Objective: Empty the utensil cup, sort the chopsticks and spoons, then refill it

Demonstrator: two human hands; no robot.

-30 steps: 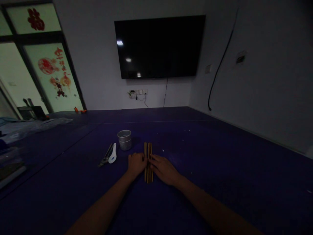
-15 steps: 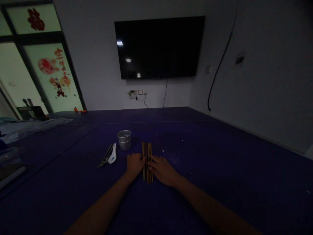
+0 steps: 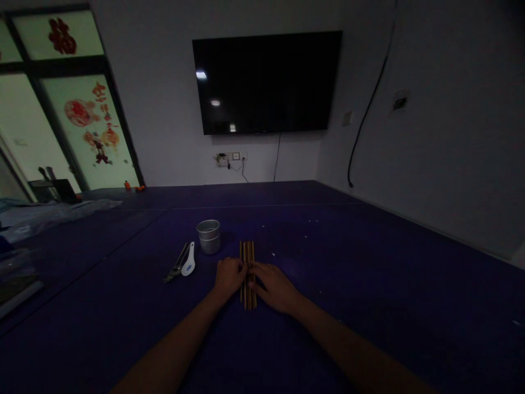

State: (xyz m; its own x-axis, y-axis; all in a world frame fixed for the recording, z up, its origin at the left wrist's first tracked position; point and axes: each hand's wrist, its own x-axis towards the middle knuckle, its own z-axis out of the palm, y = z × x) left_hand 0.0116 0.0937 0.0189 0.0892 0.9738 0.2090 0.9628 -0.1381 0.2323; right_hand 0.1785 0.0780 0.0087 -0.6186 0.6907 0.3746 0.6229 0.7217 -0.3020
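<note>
Several chopsticks (image 3: 248,250) lie side by side in a loose row on the dark purple surface, their ends pointing away from me and towards me. My left hand (image 3: 229,277) grips them from the left, thumb across the sticks. From the right, my right hand (image 3: 276,287) closes on the same sticks, with its index finger and thumb on them. The middle of the row is partly hidden under my fingers. Beyond my left hand stands a metal cup (image 3: 209,238), upright. Left of the cup are a white spoon (image 3: 188,264) and a dark metal tool (image 3: 177,266), perhaps tongs.
The purple surface (image 3: 348,262) carries small white scraps on the right. At the far left are plastic sheeting (image 3: 74,212) and a tray-like object (image 3: 20,295). A television (image 3: 266,82) hangs on the back wall, above sockets and cables.
The chopsticks have shifted against each other and lie closer together. My fingers have moved slightly on them. The cup, the spoon and the metal tool stay put.
</note>
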